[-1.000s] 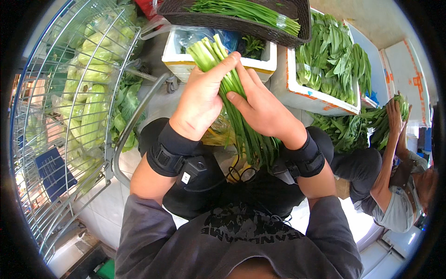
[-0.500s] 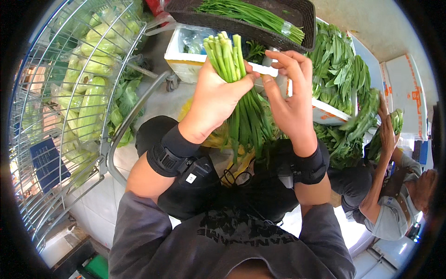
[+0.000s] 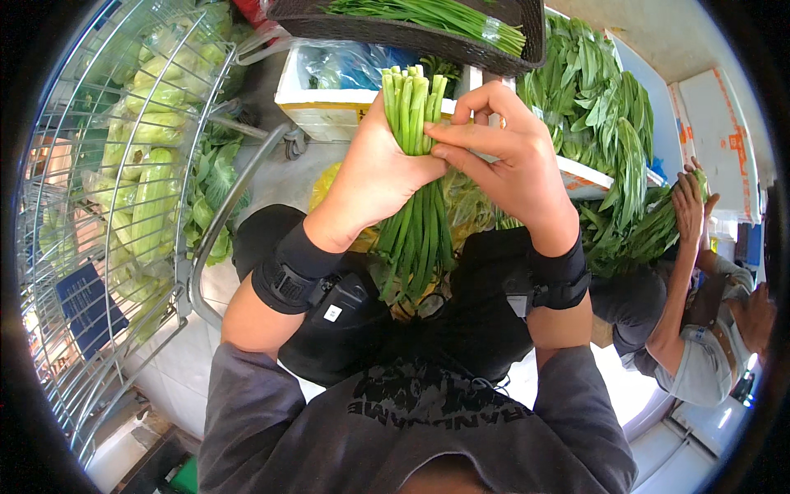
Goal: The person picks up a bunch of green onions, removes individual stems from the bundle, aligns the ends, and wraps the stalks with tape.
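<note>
My left hand [image 3: 374, 177] is closed round a bunch of green stalks [image 3: 415, 111] that looks like scallions. Their pale cut ends point away from me and the long dark green leaves hang toward my lap. At the right side of the bunch, just above my left thumb, my right hand [image 3: 502, 144] pinches the stalks between thumb and forefinger; its other fingers are curled. Whether anything thin is between those fingertips I cannot make out. Behind the leaves lies some yellow plastic [image 3: 323, 188].
A wire shopping cart [image 3: 212, 239] with bagged pale green gourds [image 3: 152, 189] stands at left. Ahead are a white foam box [image 3: 317, 111] and a dark woven basket [image 3: 395, 31] of thin green stalks. Leafy greens [image 3: 576, 90] fill a box at right, beside another person's hands [image 3: 690, 206].
My right hand has come left and its fingertips now meet the stalks. The bunch in my left hand has shifted slightly right and hangs straighter. The other person's hands have moved slightly.
</note>
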A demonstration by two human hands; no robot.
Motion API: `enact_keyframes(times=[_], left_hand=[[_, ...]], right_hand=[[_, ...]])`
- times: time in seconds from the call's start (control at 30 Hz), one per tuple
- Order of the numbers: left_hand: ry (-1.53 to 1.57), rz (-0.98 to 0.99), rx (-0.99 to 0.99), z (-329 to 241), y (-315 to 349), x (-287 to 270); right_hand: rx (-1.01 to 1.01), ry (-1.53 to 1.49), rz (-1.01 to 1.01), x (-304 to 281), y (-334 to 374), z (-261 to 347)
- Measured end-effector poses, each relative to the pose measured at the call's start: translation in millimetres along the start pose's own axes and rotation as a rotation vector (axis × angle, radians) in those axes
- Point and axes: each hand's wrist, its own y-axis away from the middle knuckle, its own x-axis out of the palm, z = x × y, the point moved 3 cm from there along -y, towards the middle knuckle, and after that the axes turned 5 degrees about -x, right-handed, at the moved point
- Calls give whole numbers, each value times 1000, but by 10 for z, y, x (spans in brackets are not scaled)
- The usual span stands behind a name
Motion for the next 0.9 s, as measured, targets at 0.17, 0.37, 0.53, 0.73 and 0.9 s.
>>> enact_keyframes(times=[0.17,0.37,0.53,0.73,0.9], left_hand=[[-66,38,-13,-32,3,65],[-132,28,-28,-71,31,94],[-191,14,7,-53,19,112],[-65,38,-13,-45,18,172],[-49,70,-14,-40,32,145]], right_hand=[[1,-41,40,-60,7,-5],[58,-137,19,-25,44,3],[75,-137,-4,-18,36,-1],[163,-158,-146,-19,47,-74],[174,-161,-98,-69,21,-19]])
